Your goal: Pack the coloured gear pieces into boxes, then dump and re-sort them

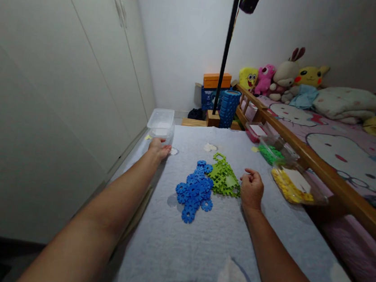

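My left hand (160, 148) reaches to the near side of a clear plastic box (161, 121) at the far left of the table. Its fingers look stretched out and apart, and they are at or very near the box's near edge; whether they touch it is hard to tell. My right hand (252, 188) is closed with curled fingers, just right of a pile of lime-green lattice-shaped plastic pieces (224, 177). Nothing shows in it. Left of the green pile, and touching it, lies a heap of blue notched plastic discs (195, 189).
Along the table's (174, 261) right side stand clear boxes with yellow pieces (293, 187), green pieces (271, 154) and a red box (257, 131). A wooden bed rail (290, 139) borders them. A black pole (226, 50) rises behind the table; a white wardrobe (62, 77) flanks the left.
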Motion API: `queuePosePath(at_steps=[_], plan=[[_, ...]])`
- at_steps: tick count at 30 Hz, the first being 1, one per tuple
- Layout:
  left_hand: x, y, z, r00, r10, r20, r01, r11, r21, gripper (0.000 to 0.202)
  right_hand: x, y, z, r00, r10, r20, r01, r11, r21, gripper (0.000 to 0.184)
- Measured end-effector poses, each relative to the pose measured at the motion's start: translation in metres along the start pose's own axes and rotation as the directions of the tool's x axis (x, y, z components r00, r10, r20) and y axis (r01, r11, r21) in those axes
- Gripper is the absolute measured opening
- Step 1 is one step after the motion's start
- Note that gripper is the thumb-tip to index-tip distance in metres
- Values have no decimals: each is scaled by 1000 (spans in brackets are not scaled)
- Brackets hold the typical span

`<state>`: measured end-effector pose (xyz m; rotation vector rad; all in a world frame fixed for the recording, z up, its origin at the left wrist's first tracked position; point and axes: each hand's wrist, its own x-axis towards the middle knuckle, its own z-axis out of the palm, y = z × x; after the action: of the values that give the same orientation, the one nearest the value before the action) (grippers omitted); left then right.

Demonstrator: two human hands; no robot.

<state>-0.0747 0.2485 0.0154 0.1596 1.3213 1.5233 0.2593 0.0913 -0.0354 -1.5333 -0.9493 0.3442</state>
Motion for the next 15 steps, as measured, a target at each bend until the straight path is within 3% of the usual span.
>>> queuePosePath(at_steps=[3,6,15], plan=[[1,-5,6,994,-103,37,104,994,-24,34,-1,1,0,1000,10,4,-10,1000,0,36],[4,-6,11,990,-126,61,129,990,-56,38,-1,2,-1,1000,11,5,-11,1000,1,36],[17,-3,10,1000,-12,16,13,999,-52,32,-1,-1,0,1000,17,-4,-17,1000,8,35]])
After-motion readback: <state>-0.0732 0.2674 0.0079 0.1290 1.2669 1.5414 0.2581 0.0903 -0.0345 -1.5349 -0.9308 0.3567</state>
